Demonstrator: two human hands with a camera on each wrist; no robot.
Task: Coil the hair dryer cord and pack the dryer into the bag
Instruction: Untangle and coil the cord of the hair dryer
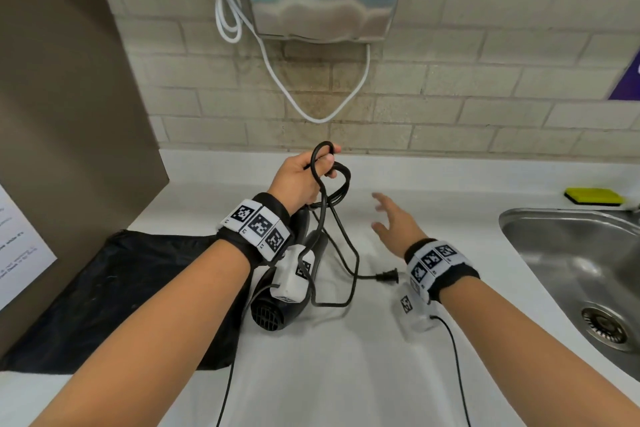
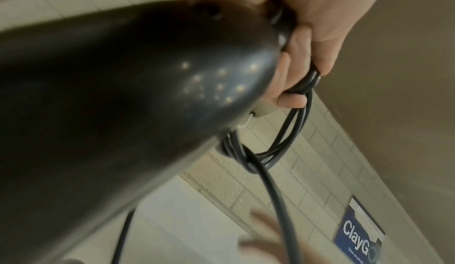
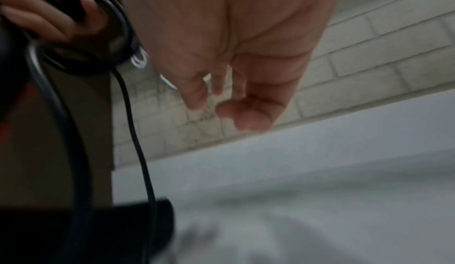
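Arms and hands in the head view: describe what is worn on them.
Both forearms are bare, with no sleeves. The left wrist carries a black wristband with white squares printed with black-and-white square markers, and a white camera box below it. The right wrist has a matching wristband and a clear block bearing another marker. A thin black cable trails from it.

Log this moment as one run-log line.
left hand: grips cord loops, dryer | right hand: open | bag: unpacked

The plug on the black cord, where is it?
In the head view the plug lies on the white counter, just left of the right hand's wristband and right of the hair dryer.
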